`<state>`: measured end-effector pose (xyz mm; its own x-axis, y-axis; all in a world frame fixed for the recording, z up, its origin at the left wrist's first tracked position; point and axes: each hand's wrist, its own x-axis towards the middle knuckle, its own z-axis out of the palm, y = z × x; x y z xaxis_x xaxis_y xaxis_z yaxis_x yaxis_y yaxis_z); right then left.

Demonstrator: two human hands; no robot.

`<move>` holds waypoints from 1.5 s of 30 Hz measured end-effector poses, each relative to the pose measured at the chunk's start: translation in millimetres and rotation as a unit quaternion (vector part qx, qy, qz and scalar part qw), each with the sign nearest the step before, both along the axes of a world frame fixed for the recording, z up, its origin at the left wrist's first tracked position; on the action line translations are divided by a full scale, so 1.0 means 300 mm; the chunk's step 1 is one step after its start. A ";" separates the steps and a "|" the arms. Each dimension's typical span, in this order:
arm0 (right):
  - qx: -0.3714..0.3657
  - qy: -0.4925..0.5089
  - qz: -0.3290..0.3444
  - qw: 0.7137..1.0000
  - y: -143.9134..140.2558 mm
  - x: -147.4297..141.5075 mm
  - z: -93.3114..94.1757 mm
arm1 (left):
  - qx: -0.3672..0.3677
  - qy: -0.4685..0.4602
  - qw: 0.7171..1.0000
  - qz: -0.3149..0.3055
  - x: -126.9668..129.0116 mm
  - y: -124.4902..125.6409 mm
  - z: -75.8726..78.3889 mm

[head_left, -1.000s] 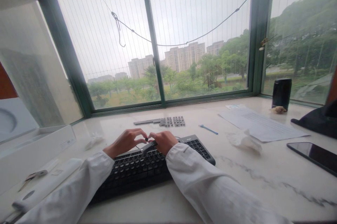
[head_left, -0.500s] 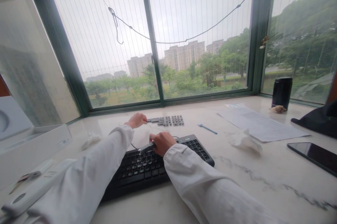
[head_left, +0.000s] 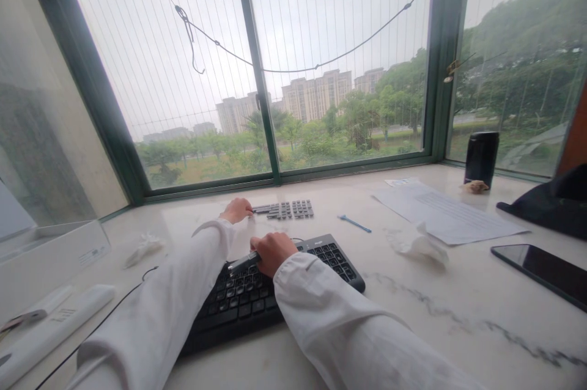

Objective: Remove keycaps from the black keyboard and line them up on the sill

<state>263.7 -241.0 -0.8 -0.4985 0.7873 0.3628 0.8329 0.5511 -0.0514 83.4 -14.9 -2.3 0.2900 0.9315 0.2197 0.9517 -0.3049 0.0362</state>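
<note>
Marble sill under wide windows: we rest our right hand (head_left: 271, 250) over the black keyboard (head_left: 257, 292), fingers clamped on a small dark tool (head_left: 243, 263). Our left hand (head_left: 236, 209), fingers curled together, touches the loose keycaps (head_left: 287, 209) beyond the keyboard.

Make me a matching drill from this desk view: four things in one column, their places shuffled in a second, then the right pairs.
Things:
1. left hand
2. right hand
3. smartphone
4. black cylinder

Places:
A. by the right window corner
B. flat at the desk's right edge
C. at the loose keycaps
D. over the keyboard, holding a slim tool

Pairs: 1-C, 2-D, 3-B, 4-A
</note>
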 end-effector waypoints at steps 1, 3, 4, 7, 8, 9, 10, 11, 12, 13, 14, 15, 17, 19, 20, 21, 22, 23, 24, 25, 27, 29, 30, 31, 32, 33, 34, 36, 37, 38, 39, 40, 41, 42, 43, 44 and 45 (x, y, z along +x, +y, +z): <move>0.002 0.002 0.000 1.000 -0.001 -0.001 -0.001 | 0.001 0.002 1.000 0.002 0.002 0.001 -0.001; 0.003 0.006 0.000 1.000 -0.002 -0.003 -0.002 | 0.004 0.003 1.000 0.004 0.005 0.004 -0.002; 0.001 0.007 0.000 1.000 -0.003 -0.004 -0.002 | 0.004 0.003 1.000 0.004 0.007 0.005 -0.002; -0.002 0.008 0.000 1.000 -0.002 -0.005 -0.002 | 0.004 0.003 1.000 -0.001 0.008 0.007 -0.003; -0.002 0.007 0.001 1.000 -0.001 -0.005 -0.003 | 0.004 0.002 1.000 -0.002 0.007 0.008 -0.004; -0.003 0.006 0.001 1.000 0.000 -0.005 -0.003 | 0.003 0.001 1.000 -0.003 0.006 0.009 -0.006; -0.005 0.005 0.002 1.000 0.001 -0.005 -0.003 | 0.003 0.000 1.000 -0.003 0.006 0.011 -0.007; -0.008 0.004 0.002 1.000 0.002 -0.005 -0.004 | 0.003 -0.002 1.000 -0.002 0.005 0.012 -0.009; -0.012 0.003 0.003 1.000 0.002 -0.005 -0.004 | 0.003 -0.004 1.000 -0.001 0.005 0.014 -0.011; -0.015 0.003 0.003 1.000 0.003 -0.005 -0.005 | 0.003 -0.005 1.000 0.000 0.005 0.015 -0.012; -0.017 0.003 0.003 1.000 0.003 -0.006 -0.006 | 0.003 -0.007 1.000 0.000 0.005 0.016 -0.013; -0.016 0.002 0.003 1.000 0.003 -0.006 -0.007 | 0.002 -0.008 1.000 0.000 0.005 0.017 -0.014; -0.011 0.003 0.003 1.000 0.003 -0.007 -0.009 | 0.002 -0.010 1.000 -0.001 0.006 0.018 -0.015; -0.002 0.005 0.003 1.000 0.004 -0.007 -0.011 | 0.001 -0.011 1.000 -0.003 0.008 0.018 -0.016; 0.001 0.006 0.003 1.000 0.004 -0.007 -0.012 | 0.001 -0.011 1.000 -0.004 0.009 0.018 -0.016; 0.004 0.007 0.003 1.000 0.004 -0.007 -0.012 | 0.001 -0.011 1.000 -0.004 0.009 0.018 -0.017; 0.005 0.007 0.003 1.000 0.004 -0.007 -0.012 | 0.002 -0.011 1.000 -0.004 0.010 0.018 -0.017; 0.006 0.006 0.003 1.000 0.003 -0.007 -0.012 | 0.003 -0.011 1.000 -0.003 0.010 0.019 -0.018; 0.005 0.004 0.004 1.000 0.003 -0.007 -0.011 | 0.003 -0.011 1.000 -0.003 0.009 0.020 -0.019; 0.004 0.003 0.003 1.000 0.002 -0.007 -0.010 | 0.004 -0.010 1.000 -0.003 0.009 0.021 -0.019; -0.001 -0.001 0.002 1.000 0.001 -0.006 -0.008 | 0.005 -0.010 1.000 -0.004 0.008 0.024 -0.021; -0.004 -0.004 0.001 1.000 0.001 -0.006 -0.007 | 0.005 -0.010 1.000 -0.005 0.007 0.026 -0.021; -0.005 -0.004 0.001 1.000 0.002 -0.006 -0.008 | 0.006 -0.010 1.000 -0.006 0.006 0.026 -0.022; -0.004 -0.003 0.002 1.000 0.002 -0.007 -0.009 | 0.006 -0.010 1.000 -0.007 0.006 0.026 -0.021; -0.003 -0.001 0.002 1.000 0.003 -0.007 -0.010 | 0.006 -0.010 1.000 -0.007 0.007 0.026 -0.021; -0.003 0.001 0.001 1.000 0.004 -0.007 -0.012 | 0.006 -0.010 1.000 -0.008 0.007 0.025 -0.021; -0.003 0.003 0.001 1.000 0.005 -0.007 -0.013 | 0.005 -0.010 1.000 -0.009 0.007 0.024 -0.020; -0.004 0.004 0.002 1.000 0.007 -0.007 -0.015 | 0.003 -0.010 1.000 -0.008 0.009 0.022 -0.018; -0.005 0.004 0.002 1.000 0.007 -0.007 -0.016 | 0.001 -0.010 1.000 -0.007 0.009 0.020 -0.017; -0.005 0.003 0.003 1.000 0.007 -0.007 -0.016 | 0.000 -0.010 1.000 -0.005 0.010 0.019 -0.016; -0.006 0.002 0.003 1.000 0.007 -0.007 -0.015 | -0.001 -0.010 1.000 -0.005 0.011 0.017 -0.014; -0.007 0.000 0.003 1.000 0.006 -0.007 -0.014 | -0.002 -0.010 1.000 -0.004 0.012 0.015 -0.012; -0.008 -0.001 0.003 1.000 0.006 -0.006 -0.013 | -0.003 -0.009 1.000 -0.004 0.013 0.013 -0.010; -0.008 -0.002 0.003 1.000 0.005 -0.006 -0.013 | -0.004 -0.008 1.000 -0.005 0.014 0.011 -0.009; -0.008 -0.003 0.003 1.000 0.005 -0.006 -0.013 | -0.004 -0.008 1.000 -0.005 0.016 0.009 -0.007; -0.008 -0.003 0.003 1.000 0.005 -0.006 -0.013 | -0.004 -0.008 1.000 -0.005 0.017 0.006 -0.006; -0.008 -0.004 0.004 1.000 0.006 -0.007 -0.014 | -0.004 -0.008 1.000 -0.005 0.019 0.003 -0.005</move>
<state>261.8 -239.3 -5.0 -0.5075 0.7891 0.3461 0.8287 0.5570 -0.0548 88.9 -13.9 -3.8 0.2955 0.9303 0.2173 0.9481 -0.3136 0.0534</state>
